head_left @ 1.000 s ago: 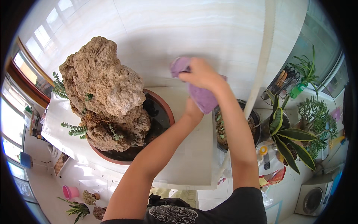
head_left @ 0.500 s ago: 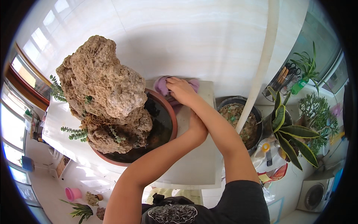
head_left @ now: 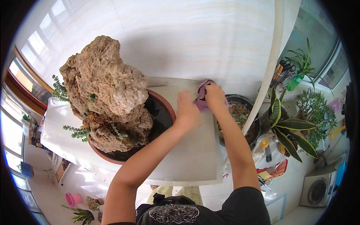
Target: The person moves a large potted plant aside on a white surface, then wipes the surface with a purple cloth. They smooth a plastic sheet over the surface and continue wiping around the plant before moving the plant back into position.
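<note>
Fingers of our right hand (head_left: 214,96) curl down over a purple cloth (head_left: 203,98) and press it flat to the white tabletop (head_left: 195,153); we cannot tell whether any fold is pinched between them, since the back of the hand hides the fingertips. Our left hand (head_left: 187,111) lies just beside it on the left, palm down, fingers held together and pointing toward the far wall, its edge touching or almost touching the cloth.

We see the cloth at the far right corner of the tabletop, close to the pale tiled wall (head_left: 187,41), bunched, with part of it showing above and to the left of the right hand.

Left of the left hand stands a wide brown bowl (head_left: 167,108) holding dark water, and out of it rises a big rough rock (head_left: 105,93) with small green sprigs (head_left: 77,132) growing from its sides.

On the right, just past the table's edge and lower down, sits a dark pot of soil (head_left: 240,112). A white pipe (head_left: 268,71) runs up in front of it. Farther right are a striped-leaf plant (head_left: 288,131) and a feathery green plant (head_left: 313,108), and near the right corner a small white washing machine (head_left: 318,189). Down at the near left, on the floor, we see a pink cup (head_left: 73,198).
</note>
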Action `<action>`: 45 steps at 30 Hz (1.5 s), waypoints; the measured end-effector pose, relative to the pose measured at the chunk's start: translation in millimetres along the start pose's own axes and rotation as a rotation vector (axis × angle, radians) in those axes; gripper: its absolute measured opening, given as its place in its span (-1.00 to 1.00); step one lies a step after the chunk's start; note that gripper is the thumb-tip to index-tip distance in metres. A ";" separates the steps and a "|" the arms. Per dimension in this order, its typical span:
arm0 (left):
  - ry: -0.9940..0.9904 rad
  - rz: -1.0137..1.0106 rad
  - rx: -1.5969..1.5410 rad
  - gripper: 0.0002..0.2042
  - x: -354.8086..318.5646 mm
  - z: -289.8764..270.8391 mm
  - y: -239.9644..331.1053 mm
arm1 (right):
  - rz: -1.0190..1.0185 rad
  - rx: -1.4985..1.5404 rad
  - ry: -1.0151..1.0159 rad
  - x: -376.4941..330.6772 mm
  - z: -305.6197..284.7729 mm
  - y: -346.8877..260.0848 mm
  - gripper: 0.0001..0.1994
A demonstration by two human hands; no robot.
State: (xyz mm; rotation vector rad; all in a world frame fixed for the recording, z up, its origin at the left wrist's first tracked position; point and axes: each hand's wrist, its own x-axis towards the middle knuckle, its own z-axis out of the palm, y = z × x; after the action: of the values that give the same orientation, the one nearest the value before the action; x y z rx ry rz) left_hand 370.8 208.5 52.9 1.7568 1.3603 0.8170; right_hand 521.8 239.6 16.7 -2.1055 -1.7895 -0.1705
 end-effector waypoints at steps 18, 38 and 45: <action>0.548 -0.471 -1.160 -0.78 83.4 21.9 -25.2 | -0.661 0.336 -0.028 58.2 -13.6 -66.6 -0.79; 0.330 -0.483 -1.037 -0.82 120.2 -12.4 -5.4 | 0.234 0.657 0.282 -36.0 -40.6 -7.4 -0.76; 0.248 -0.482 -0.947 -0.78 125.2 -12.2 2.3 | 0.039 0.096 0.447 -4.6 39.7 -44.7 -0.72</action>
State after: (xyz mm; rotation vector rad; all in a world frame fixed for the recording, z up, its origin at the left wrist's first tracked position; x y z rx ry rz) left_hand 390.5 332.1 65.8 0.5872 1.1689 1.1562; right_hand 471.7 255.0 -12.5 -1.8521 -1.4608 -0.4923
